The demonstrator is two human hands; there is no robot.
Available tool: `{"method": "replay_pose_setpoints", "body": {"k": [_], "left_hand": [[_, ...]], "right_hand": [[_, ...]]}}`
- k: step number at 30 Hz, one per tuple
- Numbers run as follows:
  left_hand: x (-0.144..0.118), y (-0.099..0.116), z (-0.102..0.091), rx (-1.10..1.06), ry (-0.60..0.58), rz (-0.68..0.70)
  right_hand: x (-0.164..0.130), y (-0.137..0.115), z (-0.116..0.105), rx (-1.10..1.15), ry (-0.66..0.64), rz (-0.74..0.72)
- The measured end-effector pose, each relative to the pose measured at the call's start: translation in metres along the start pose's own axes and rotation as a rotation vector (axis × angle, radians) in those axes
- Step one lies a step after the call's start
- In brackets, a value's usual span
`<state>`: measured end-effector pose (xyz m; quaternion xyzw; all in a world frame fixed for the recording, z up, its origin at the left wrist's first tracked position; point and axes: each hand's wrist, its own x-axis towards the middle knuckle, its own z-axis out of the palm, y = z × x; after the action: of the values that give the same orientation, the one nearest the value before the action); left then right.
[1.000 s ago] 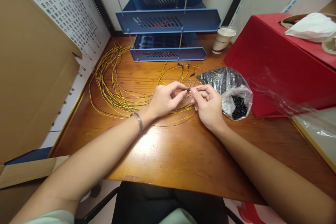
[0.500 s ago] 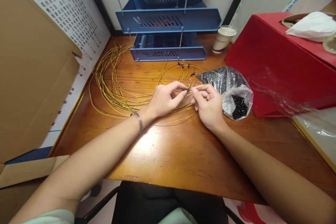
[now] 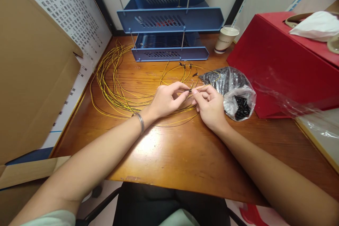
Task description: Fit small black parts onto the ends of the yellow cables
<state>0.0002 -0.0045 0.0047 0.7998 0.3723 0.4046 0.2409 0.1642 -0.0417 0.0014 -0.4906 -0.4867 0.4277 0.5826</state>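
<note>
My left hand (image 3: 169, 99) is closed in a pinch on a small black connector (image 3: 190, 90), its wrist wearing a metal bracelet (image 3: 139, 123). Close against it, my right hand (image 3: 210, 104) pinches a thin yellow wire (image 3: 201, 87) at the connector's end. The fingertips nearly meet and partly cover the joint. Under and left of the hands lies a loose coil of yellow and black wires (image 3: 102, 74). Several wire ends with black connectors (image 3: 195, 75) rest just beyond the fingers. A clear plastic bag (image 3: 230, 103) of small black pieces (image 3: 242, 108) sits right of my right hand.
A blue tiered tray rack (image 3: 169, 54) stands at the back of the wooden desk (image 3: 164, 155). Near it is a paper cup (image 3: 226, 39). A red box (image 3: 286, 63) with tissue on top occupies the right side; cardboard (image 3: 34, 67) rises at the left.
My right hand has shifted very slightly left, closer to the connector. My left hand stays in the same place, still pinching.
</note>
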Motion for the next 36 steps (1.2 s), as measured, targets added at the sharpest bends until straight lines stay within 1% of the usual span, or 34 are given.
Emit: {"method": "replay_pose_setpoints", "body": {"k": [7, 18, 26, 36], "left_hand": [[0.0000, 0.0001, -0.0006, 0.010, -0.001, 0.003], [0.0007, -0.0005, -0.0007, -0.023, -0.018, -0.007], [0.0007, 0.0008, -0.0007, -0.045, -0.022, -0.009], [0.0008, 0.0006, -0.0011, -0.018, -0.034, -0.020]], "right_hand": [[-0.0006, 0.0020, -0.0011, 0.021, 0.022, -0.020], [0.0000, 0.0004, 0.0005, -0.023, -0.009, -0.021], [-0.0014, -0.0004, 0.0003, -0.012, 0.008, -0.029], [-0.0013, -0.0004, 0.0007, -0.051, -0.014, -0.028]]}}
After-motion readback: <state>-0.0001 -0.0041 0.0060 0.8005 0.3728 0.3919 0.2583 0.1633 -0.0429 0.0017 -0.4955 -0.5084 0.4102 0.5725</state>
